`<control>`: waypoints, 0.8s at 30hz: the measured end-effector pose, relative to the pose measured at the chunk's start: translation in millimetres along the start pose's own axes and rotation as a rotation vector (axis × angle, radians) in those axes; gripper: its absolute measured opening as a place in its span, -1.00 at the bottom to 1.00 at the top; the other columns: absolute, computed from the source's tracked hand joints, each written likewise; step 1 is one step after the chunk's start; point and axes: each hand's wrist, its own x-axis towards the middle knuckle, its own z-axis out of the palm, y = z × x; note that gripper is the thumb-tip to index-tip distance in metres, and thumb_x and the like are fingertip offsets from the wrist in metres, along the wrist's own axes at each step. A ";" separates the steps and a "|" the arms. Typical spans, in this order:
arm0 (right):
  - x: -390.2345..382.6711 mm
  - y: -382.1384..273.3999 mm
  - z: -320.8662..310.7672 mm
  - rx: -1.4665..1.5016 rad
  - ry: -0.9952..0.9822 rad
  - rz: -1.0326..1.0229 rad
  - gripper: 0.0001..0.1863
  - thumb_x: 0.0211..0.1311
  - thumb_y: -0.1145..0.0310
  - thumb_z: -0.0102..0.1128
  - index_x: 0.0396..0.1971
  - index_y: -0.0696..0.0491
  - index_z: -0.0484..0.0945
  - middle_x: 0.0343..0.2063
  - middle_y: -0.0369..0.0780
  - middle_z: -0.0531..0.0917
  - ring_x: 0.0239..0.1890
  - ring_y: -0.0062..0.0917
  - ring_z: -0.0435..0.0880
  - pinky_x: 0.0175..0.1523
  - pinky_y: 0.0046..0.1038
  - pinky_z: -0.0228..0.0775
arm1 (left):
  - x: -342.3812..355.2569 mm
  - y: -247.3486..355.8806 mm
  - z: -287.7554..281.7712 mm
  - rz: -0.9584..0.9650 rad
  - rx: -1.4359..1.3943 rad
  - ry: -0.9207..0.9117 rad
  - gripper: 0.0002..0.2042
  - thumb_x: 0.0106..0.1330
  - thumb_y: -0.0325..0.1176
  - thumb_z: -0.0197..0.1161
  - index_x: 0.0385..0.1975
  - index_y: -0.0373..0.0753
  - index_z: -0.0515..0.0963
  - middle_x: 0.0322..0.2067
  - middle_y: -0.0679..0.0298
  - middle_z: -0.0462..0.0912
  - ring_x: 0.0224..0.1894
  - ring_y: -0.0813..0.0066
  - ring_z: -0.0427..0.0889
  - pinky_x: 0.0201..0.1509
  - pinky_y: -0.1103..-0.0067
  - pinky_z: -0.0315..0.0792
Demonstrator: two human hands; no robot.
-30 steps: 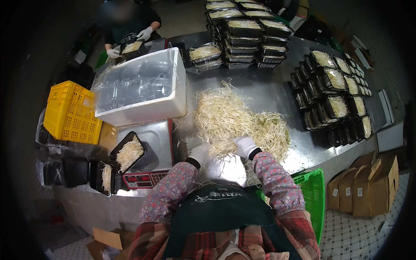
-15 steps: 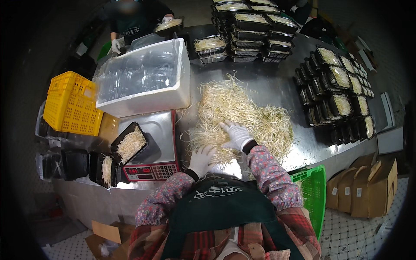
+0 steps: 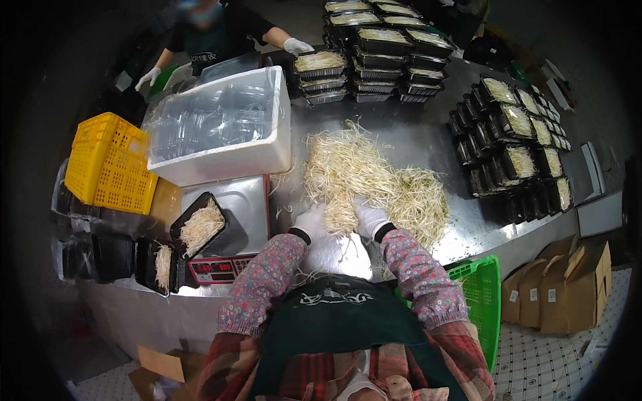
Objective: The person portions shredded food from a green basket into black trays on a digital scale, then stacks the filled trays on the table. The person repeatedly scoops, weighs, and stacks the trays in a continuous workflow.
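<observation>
My gloved left hand (image 3: pixel 311 220) and gloved right hand (image 3: pixel 368 217) press round a bunch of bean sprouts (image 3: pixel 340 214) from either side, at the near edge of a loose pile (image 3: pixel 351 164) on the steel table (image 3: pixel 421 120). Fingertips are partly hidden in the sprouts. Left of my hands, a black tray of sprouts (image 3: pixel 200 226) rests tilted on the scale (image 3: pixel 244 214) with its red control panel. Beside it stands another tray with a small portion (image 3: pixel 162 267) and black trays without sprouts (image 3: pixel 112 257).
A foam box (image 3: pixel 217 160) of clear lids and a yellow crate (image 3: pixel 114 167) stand left. Stacked filled trays (image 3: pixel 378 53) are at the back, more (image 3: pixel 518 120) right. A green crate (image 3: pixel 483 314) and cardboard (image 3: pixel 555 294) lie below. A co-worker (image 3: pixel 200 40) reaches toward the back stack.
Since half a second ago my right hand has drawn back toward me, and both hands now flank the sprout bunch. The co-worker's arm has extended to the back stack, where a tray was added.
</observation>
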 end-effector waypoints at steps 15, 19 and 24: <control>-36.1 15.8 -103.2 0.260 0.199 0.156 -0.52 0.14 0.08 0.24 0.02 0.01 0.53 -0.20 0.01 0.69 -0.10 -0.11 0.66 0.04 -0.22 0.49 | -58.3 -5.8 0.4 0.453 0.332 0.496 -0.64 0.13 -0.40 0.15 -0.01 -0.05 0.49 -0.27 0.35 0.54 -0.27 0.33 0.58 -0.28 0.36 0.48; -3.8 -6.0 -26.8 0.229 0.032 -0.032 -0.24 0.06 0.00 0.33 0.22 0.09 0.35 0.10 0.09 0.51 0.14 -0.10 0.52 0.24 -0.24 0.35 | -66.4 8.7 20.9 0.173 0.252 0.462 -0.24 0.03 -0.39 0.30 0.35 -0.14 0.23 0.28 0.07 0.27 0.18 0.11 0.38 0.14 0.19 0.35; -7.9 -14.6 -48.0 0.153 -0.032 -0.097 0.10 -0.02 -0.15 0.37 0.41 0.16 0.07 0.37 0.15 0.15 0.41 -0.03 0.16 0.43 -0.21 0.10 | -100.4 -22.8 79.8 -0.082 -0.533 0.532 -0.16 0.07 -0.50 0.26 0.41 -0.35 0.01 0.40 -0.16 0.00 0.46 -0.07 0.02 0.50 0.29 -0.01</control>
